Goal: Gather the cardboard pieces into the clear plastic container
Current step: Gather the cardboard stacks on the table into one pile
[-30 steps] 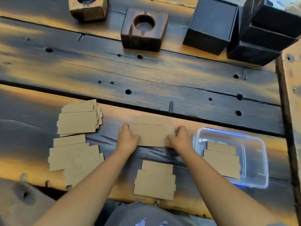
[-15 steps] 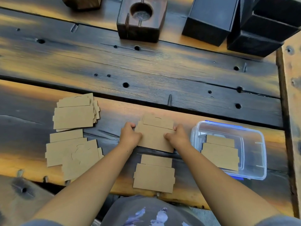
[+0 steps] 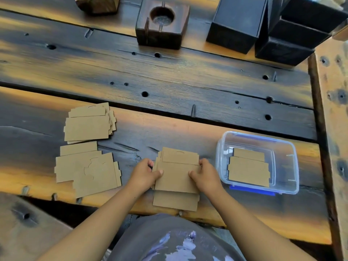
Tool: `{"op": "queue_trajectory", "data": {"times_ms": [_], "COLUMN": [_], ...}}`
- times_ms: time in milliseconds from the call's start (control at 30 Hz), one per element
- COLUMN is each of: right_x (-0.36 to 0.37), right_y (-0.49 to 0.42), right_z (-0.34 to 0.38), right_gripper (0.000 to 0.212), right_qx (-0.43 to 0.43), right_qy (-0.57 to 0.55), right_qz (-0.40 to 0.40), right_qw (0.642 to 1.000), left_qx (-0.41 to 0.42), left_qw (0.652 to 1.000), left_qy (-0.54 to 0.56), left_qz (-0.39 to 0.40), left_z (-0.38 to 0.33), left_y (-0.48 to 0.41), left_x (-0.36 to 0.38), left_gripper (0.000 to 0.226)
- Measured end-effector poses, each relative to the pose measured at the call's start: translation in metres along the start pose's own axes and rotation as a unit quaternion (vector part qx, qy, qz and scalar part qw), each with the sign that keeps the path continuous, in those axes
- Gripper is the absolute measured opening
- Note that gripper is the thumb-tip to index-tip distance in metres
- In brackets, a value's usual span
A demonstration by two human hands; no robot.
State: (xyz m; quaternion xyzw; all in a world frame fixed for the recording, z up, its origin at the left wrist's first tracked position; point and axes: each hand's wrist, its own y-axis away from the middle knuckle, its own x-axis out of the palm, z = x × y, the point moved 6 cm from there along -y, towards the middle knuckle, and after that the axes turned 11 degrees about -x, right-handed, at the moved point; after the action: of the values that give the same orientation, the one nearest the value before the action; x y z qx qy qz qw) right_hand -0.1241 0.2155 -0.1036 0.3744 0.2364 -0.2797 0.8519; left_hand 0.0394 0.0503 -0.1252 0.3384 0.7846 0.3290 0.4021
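Both hands grip one stack of brown cardboard pieces (image 3: pixel 177 172): my left hand (image 3: pixel 144 176) holds its left edge, my right hand (image 3: pixel 206 176) its right edge. That stack overlaps another cardboard pile (image 3: pixel 176 201) lying at the table's near edge. The clear plastic container (image 3: pixel 286 153) with blue clips sits just right of my right hand and holds cardboard pieces (image 3: pixel 248 170). Two more cardboard piles lie to the left: a far one (image 3: pixel 87 125) and a near one (image 3: pixel 88 170).
The wooden table (image 3: pixel 169 72) has dark planks with holes. At the back stand a dark wooden block with a round hole (image 3: pixel 162 23), another wooden block (image 3: pixel 98 4) and black boxes (image 3: pixel 237 23). A wooden rail (image 3: pixel 333 110) runs along the right side.
Both hands have drawn the held cardboard stack toward the table's near edge, so it now overlaps the pile lying there. The container and the left piles have not moved.
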Motion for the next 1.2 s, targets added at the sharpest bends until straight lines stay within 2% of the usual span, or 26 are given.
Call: {"op": "queue_trajectory", "data": {"times_ms": [433, 767, 900, 1033, 1100, 1200], "right_x": [0.017, 0.018, 0.011, 0.015, 0.019, 0.018], "right_y": [0.046, 0.039, 0.044, 0.048, 0.049, 0.048], "right_z": [-0.037, -0.038, -0.052, -0.064, -0.063, -0.062], "right_gripper": [0.032, 0.036, 0.032, 0.026, 0.016, 0.005], "right_qx": [-0.001, -0.020, 0.006, 0.069, 0.093, 0.098], "right_qy": [0.019, 0.026, -0.002, -0.075, -0.140, -0.171], "right_qz": [0.026, 0.034, 0.022, 0.046, 0.049, 0.060], "right_qw": [0.999, 0.999, 1.000, 0.994, 0.984, 0.979], "left_qx": [0.015, 0.005, -0.010, -0.052, -0.083, -0.133], "left_qw": [0.994, 0.988, 0.991, 0.997, 0.996, 0.990], "left_qy": [-0.105, -0.148, -0.119, -0.057, -0.023, 0.047], "left_qz": [-0.021, -0.038, -0.057, -0.028, -0.010, 0.018], "left_z": [0.045, 0.045, 0.051, 0.057, 0.060, 0.064], "left_y": [0.045, 0.039, 0.042, 0.049, 0.050, 0.053], "left_x": [0.026, 0.027, 0.026, 0.038, 0.044, 0.046], "left_gripper": [0.024, 0.035, 0.045, 0.046, 0.041, 0.028]}}
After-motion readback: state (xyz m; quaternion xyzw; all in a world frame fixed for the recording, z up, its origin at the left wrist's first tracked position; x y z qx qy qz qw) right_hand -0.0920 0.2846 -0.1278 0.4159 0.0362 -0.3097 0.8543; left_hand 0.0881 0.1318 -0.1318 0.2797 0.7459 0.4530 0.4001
